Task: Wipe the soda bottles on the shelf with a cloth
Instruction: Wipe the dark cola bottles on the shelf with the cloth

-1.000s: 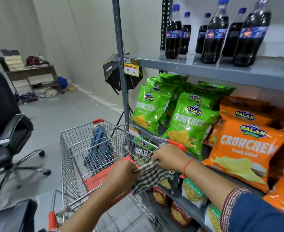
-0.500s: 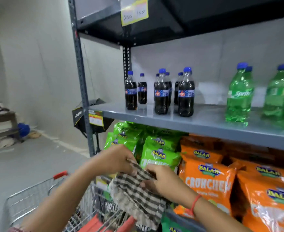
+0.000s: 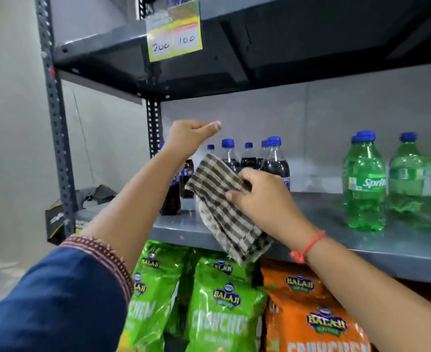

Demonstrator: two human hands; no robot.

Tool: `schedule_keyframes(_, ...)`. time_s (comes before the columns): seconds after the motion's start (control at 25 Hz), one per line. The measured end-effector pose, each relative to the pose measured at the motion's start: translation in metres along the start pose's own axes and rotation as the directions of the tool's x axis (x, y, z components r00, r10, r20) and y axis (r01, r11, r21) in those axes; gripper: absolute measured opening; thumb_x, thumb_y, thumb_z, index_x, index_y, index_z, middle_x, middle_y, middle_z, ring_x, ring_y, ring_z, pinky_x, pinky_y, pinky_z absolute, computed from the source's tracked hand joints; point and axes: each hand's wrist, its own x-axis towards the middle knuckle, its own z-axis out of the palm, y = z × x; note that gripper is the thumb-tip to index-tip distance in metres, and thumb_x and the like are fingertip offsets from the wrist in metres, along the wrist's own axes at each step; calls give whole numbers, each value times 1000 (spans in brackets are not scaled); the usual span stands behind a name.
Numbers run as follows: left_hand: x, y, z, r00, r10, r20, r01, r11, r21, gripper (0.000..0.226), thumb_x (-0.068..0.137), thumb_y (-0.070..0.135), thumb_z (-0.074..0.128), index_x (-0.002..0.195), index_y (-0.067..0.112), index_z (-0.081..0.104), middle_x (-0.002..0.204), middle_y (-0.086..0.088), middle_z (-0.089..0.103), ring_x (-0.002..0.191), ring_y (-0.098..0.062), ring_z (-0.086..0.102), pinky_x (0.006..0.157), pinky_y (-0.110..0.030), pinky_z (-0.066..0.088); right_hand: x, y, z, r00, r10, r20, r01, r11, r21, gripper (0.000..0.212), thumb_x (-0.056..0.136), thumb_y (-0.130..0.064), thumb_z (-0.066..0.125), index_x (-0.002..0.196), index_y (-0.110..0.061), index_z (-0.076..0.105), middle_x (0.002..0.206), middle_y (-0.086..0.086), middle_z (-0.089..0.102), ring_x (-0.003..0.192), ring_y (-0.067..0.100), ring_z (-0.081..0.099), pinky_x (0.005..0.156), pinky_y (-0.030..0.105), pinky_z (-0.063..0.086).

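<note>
Head view: grey shelf with drinks above, snacks below.
Right hand: pinching a checked cloth, which hangs in front of the shelf edge.
Left hand: raised above the cola bottles, fingers loosely curled, holding nothing.
Green bottles: label reads "Sprite", well right of the cola.
Bags: green and orange, "BALAJI".
Price tag: handwritten "200" and "100".
</note>
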Motion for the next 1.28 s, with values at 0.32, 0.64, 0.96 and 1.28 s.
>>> schedule_keyframes(0.32, 37, -31, 20, 921, -133, 365, 252, 920, -301, 22, 78, 27, 64, 90, 8, 62, 88, -8, 71, 81, -20, 69, 72, -27, 57, 11, 10, 30, 989, -146, -17, 111, 818, -565, 25, 84, -19, 62, 105, -15, 49, 92, 4, 63, 88, 26, 49, 57, 32, 39)
schedule_keyframes(0.64, 45, -29, 23, 868, -126, 481, 317, 885, -340, 14, 81, 21, 60, 89, 10, 55, 96, -12, 71, 80, -18, 70, 63, -24, 56, 29, 30, 40, 592, -610, 527, 791, 315, -524, 15, 82, -2, 58, 87, -5, 71, 106, 13, 70, 104, 30, 61, 87, 40, 52)
schedule_keyframes(0.96, 42, -29, 19, 851, -89, 518, 318, 873, -371, 11, 81, 22, 59, 82, 12, 55, 83, -6, 76, 81, -18, 71, 63, -23, 55, 46, 32, 25, 534, -383, 754, 807, -36, -590, 57, 87, -21, 11, 135, -17, 42, 142, -1, 44, 135, 18, 32, 111, 43, 3)
schedule_keyframes(1.28, 40, -26, 21, 851, -114, 513, 346, 857, -383, 10, 81, 21, 59, 82, 11, 55, 80, -5, 75, 75, -16, 70, 63, -24, 57, 55, 27, 12, 571, -440, 693, 765, -23, -644, 54, 88, -21, 15, 133, -18, 44, 140, 0, 48, 134, 19, 35, 112, 40, 15)
